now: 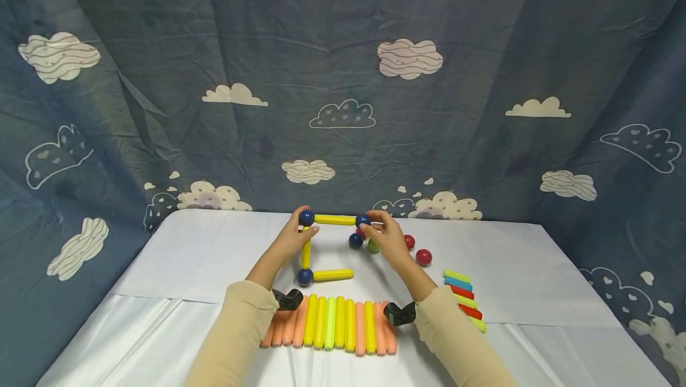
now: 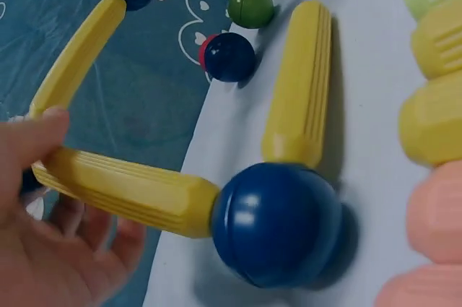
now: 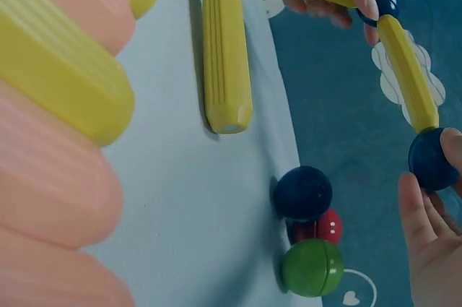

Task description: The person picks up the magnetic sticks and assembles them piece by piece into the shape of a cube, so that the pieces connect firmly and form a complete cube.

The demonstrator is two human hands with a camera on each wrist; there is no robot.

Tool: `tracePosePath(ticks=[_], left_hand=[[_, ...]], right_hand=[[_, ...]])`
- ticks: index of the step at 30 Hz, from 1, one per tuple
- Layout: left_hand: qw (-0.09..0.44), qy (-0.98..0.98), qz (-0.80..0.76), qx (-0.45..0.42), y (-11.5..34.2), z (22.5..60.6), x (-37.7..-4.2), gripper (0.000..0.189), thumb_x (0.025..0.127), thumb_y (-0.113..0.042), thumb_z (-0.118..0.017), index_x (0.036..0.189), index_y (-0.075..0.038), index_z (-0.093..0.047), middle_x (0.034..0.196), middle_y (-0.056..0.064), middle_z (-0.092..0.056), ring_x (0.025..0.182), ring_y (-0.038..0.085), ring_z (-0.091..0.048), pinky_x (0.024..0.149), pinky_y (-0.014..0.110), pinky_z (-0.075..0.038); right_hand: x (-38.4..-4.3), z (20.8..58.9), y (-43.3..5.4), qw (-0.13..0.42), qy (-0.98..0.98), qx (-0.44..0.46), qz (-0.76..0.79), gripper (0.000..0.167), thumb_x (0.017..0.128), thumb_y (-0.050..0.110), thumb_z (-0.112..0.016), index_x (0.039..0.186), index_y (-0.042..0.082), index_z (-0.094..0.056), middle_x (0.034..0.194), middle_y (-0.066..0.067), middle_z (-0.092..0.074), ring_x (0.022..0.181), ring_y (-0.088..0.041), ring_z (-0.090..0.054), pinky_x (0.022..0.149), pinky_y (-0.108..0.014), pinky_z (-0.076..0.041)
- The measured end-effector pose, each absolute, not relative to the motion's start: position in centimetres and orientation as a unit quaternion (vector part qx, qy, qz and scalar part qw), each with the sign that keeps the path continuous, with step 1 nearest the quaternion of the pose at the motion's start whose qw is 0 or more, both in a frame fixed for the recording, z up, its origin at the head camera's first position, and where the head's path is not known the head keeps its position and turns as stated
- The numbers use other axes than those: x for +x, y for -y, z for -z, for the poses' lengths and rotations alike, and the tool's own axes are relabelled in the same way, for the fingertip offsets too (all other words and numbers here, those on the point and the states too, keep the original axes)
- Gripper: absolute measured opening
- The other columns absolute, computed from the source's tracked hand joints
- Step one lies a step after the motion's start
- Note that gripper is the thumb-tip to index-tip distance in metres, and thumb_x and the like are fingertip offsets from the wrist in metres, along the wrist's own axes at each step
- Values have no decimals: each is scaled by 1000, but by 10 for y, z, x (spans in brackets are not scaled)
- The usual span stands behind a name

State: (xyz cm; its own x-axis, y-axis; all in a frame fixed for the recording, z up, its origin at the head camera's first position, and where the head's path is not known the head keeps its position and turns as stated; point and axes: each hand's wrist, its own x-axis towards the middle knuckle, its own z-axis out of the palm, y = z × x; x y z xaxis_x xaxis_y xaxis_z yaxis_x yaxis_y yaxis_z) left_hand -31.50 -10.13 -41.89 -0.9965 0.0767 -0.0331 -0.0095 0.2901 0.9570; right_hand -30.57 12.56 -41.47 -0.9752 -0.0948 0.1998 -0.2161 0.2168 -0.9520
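My left hand [image 1: 289, 238] grips a blue ball [image 1: 307, 218] at the upper left corner of a yellow-rod frame. At the other end of the top yellow rod [image 1: 334, 219], my right hand [image 1: 389, 239] pinches a second blue ball [image 1: 362, 220] between thumb and fingers. From the left-hand ball a yellow rod [image 2: 137, 191] runs down to a blue ball [image 2: 278, 224] low at the table. Out of that lower ball a yellow rod [image 3: 227, 54] points right along the cloth, its far end joined to nothing.
Beyond the frame lie a loose blue ball [image 3: 302, 193], a green ball [image 3: 312, 268] and several red balls [image 1: 423, 257]. A row of orange and yellow rods [image 1: 340, 322] lies in front, below the wrists. Short coloured rods [image 1: 462, 293] lie at the right.
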Motion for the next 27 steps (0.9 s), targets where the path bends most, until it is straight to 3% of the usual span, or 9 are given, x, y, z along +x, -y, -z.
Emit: tracePosePath(ticks=[4, 7, 10, 19, 27], left_hand=[[-14, -844, -537, 10, 103, 419, -315, 69, 88, -21, -60, 141, -9, -18, 126, 20, -44, 102, 29, -48, 83, 39, -43], [-63, -855, -515, -13, 104, 421, -314, 64, 85, -21, -64, 133, -4, -25, 112, 18, -53, 95, 27, -52, 79, 37, -45], [-77, -848, -523, -30, 108, 424, -313, 57, 82, -19, -67, 125, -7, -31, 106, 14, -54, 93, 26, -53, 78, 36, -46], [33, -856, -515, 19, 132, 428, -308, 79, 79, -6, -67, 142, -12, -19, 127, 14, -41, 89, 23, -55, 65, 29, -47], [54, -850, -523, 4, 146, 437, -306, 77, 82, -7, -64, 143, -10, -17, 130, 15, -41, 87, 20, -56, 65, 28, -48]], right_hand=[[-308, 418, -120, 68, 779, 87, -617, 38, 83, 12, -65, 118, 3, -52, 107, -15, -54, 95, -25, -57, 77, -31, -49], [-308, 419, -115, 69, 785, 80, -611, 38, 82, 10, -65, 117, 3, -52, 104, -16, -55, 93, -25, -59, 77, -33, -49], [-309, 421, -110, 67, 791, 71, -603, 38, 82, 9, -66, 117, 3, -53, 104, -14, -55, 91, -25, -60, 76, -31, -49], [-311, 430, -104, 41, 758, 77, -646, 40, 81, -6, -62, 120, -3, -51, 110, -21, -51, 87, -30, -61, 70, -29, -51], [-306, 436, -108, -27, 812, 146, -565, 42, 84, 5, -62, 125, 2, -51, 119, -18, -53, 100, -28, -52, 79, -32, -47]])
